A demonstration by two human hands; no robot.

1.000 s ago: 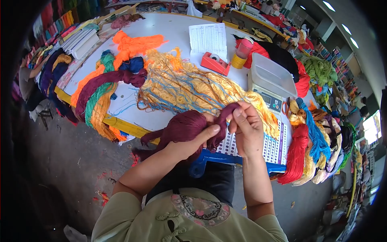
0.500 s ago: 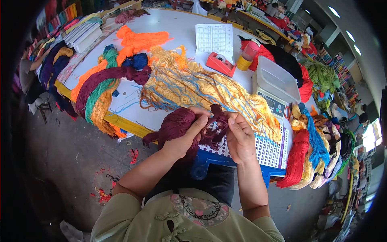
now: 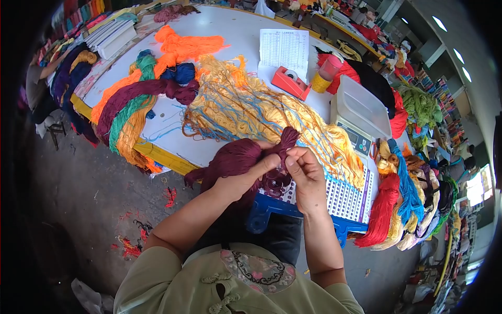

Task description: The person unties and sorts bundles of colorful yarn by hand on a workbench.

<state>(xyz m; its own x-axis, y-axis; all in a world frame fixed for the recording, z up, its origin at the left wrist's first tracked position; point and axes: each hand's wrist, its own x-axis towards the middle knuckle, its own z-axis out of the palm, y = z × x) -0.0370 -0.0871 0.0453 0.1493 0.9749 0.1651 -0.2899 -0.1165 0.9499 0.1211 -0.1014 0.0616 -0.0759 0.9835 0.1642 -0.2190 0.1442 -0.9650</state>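
Note:
A maroon skein of yarn (image 3: 232, 161) hangs between my hands, above the table's front edge. My left hand (image 3: 261, 170) is wrapped round its narrow part, with the thick bundle bulging to the left. The thumb and index finger of my right hand (image 3: 307, 170) pinch the looped right end, and a tuft of it stands up between the hands. Behind them lies a broad spread of yellow yarn (image 3: 246, 99) crossed by blue and brown strands. Below the hands is a white card with rows of dark holes (image 3: 345, 198), partly covered by the yarn.
At left, maroon, green and orange skeins (image 3: 125, 107) drape over the table edge. A red tape dispenser (image 3: 291, 83), a printed sheet (image 3: 284, 49) and a scale with a clear plastic bin (image 3: 361, 107) stand behind. Red and blue skeins (image 3: 384, 204) hang at right. Another person (image 3: 39, 83) is at far left.
The looped end of the maroon skein has been drawn together into an upright tuft, where it was spread open before. My right hand has shifted slightly left and its fingers have closed in.

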